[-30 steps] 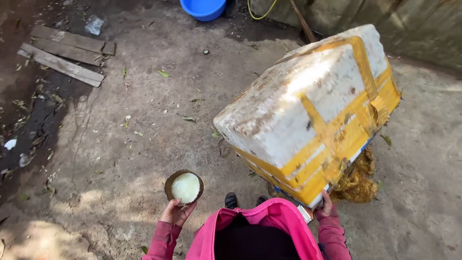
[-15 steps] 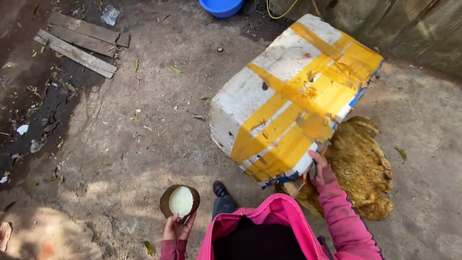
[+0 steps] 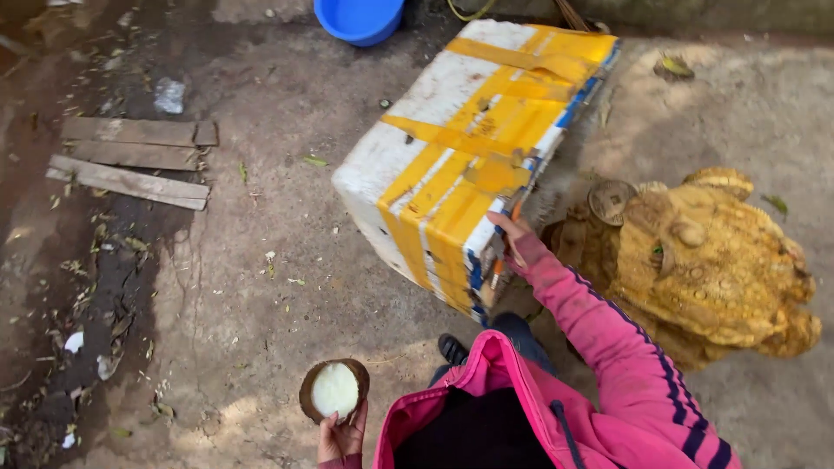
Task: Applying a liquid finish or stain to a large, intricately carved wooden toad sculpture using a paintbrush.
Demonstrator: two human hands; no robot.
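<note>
- The white foam box (image 3: 460, 156), strapped with wide yellow tape and edged with blue tape at its near corner, sits tilted on the bare dirt ground (image 3: 261, 287), its long side running away from the person.
- The right hand (image 3: 514, 236) rests on the box's near corner with the fingers pressed against the taped edge; whether they curl round the edge cannot be told.
- The right arm wears a pink sleeve (image 3: 608, 330) with dark stripes.
- The left hand (image 3: 340, 437) grips a brown half coconut shell (image 3: 334, 391) from below, fingers closed on its rim; the shell holds something white and sits low in view, well apart from the box.
- A dark shoe (image 3: 452, 348) shows on the ground just in front of the person, near the box's lower corner.
- Just beside the box on the right stands a yellowish toad-shaped statue (image 3: 704, 260), with a round coin-like disc (image 3: 611, 201) at the end nearest the box.
- Beyond the far end of the box lies a blue plastic basin (image 3: 359, 17).
- Off to the left, well apart from the box, several weathered wooden planks (image 3: 130, 161) lie flat side by side.
- Dry leaves and scraps of litter are scattered over the darker, damp strip of soil at the left edge.
</note>
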